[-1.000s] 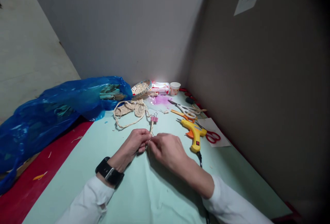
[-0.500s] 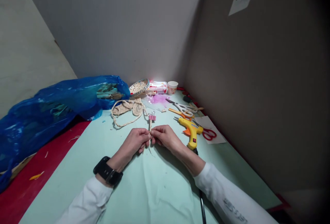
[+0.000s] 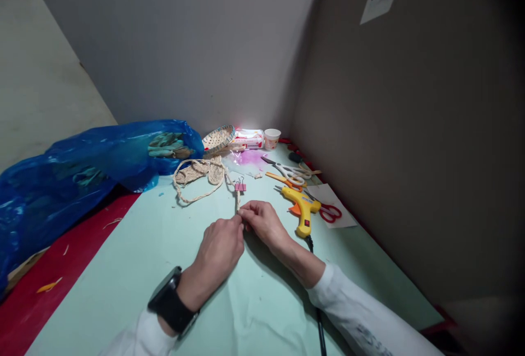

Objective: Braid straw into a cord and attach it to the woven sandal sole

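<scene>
A pale braided cord [image 3: 238, 202] runs toward me from a pink binder clip [image 3: 240, 187] on the table. My right hand [image 3: 264, 223] pinches the cord's near end between thumb and fingertips. Just below, my left hand [image 3: 221, 246] is turned back-up with its fingers closed against the right fingertips; the strands in its grasp are mostly hidden. Behind the clip, more of the cord lies looped and coiled into a flat woven piece [image 3: 216, 171].
A yellow glue gun [image 3: 304, 211] with a black cable lies to the right, near red-handled scissors [image 3: 330, 213], white scissors [image 3: 293, 173] and white paper [image 3: 348, 219]. A blue plastic bag [image 3: 102, 148] fills the left. A woven basket [image 3: 219, 138] and paper cup [image 3: 272, 139] stand at the back.
My left hand has rolled over, so its back now faces up, and has shifted slightly nearer me. My right hand keeps its pinch on the cord. The view has shifted slightly.
</scene>
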`<state>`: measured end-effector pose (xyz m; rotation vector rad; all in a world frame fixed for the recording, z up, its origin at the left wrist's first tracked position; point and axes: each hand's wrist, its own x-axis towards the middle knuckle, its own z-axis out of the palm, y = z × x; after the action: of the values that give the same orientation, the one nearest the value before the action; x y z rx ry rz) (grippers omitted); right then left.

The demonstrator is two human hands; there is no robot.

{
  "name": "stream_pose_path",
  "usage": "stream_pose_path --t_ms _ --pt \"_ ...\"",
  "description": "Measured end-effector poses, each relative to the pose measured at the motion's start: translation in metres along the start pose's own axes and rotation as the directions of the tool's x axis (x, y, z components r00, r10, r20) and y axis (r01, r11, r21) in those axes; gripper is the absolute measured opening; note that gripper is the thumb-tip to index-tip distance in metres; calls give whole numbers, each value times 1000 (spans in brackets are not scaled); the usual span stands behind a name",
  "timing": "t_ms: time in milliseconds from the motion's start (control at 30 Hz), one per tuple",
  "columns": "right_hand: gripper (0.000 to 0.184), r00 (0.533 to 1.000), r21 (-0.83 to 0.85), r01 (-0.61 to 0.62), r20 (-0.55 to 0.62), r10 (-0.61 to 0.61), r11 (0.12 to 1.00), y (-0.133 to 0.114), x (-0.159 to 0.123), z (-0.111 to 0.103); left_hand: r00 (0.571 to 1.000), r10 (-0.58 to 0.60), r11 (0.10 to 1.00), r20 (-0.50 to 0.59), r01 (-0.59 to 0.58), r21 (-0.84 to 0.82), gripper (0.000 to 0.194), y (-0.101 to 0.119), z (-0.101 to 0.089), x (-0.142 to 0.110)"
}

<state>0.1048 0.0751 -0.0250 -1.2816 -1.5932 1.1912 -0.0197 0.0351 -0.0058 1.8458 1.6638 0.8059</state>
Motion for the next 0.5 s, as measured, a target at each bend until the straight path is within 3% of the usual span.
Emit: stream_pose_path --t_ms 100,233,400,500 --pt "18 999 99 -35 31 32 994 3 2 -2 1000 -26 999 -9 26 -30 13 1 -3 0" --pt "17 994 201 -83 83 67 976 -4 -1 -3 994 -102 981 30 105 -166 21 -6 -21 14" --pt "16 988 234 -100 139 68 967 -11 -5 -2 940 -145 874 308 268 -406 20 -20 -20 25" --pt "15 989 159 -73 140 51 985 -8 -3 -3 923 -139 807 360 316 -499 21 -22 -12 24"
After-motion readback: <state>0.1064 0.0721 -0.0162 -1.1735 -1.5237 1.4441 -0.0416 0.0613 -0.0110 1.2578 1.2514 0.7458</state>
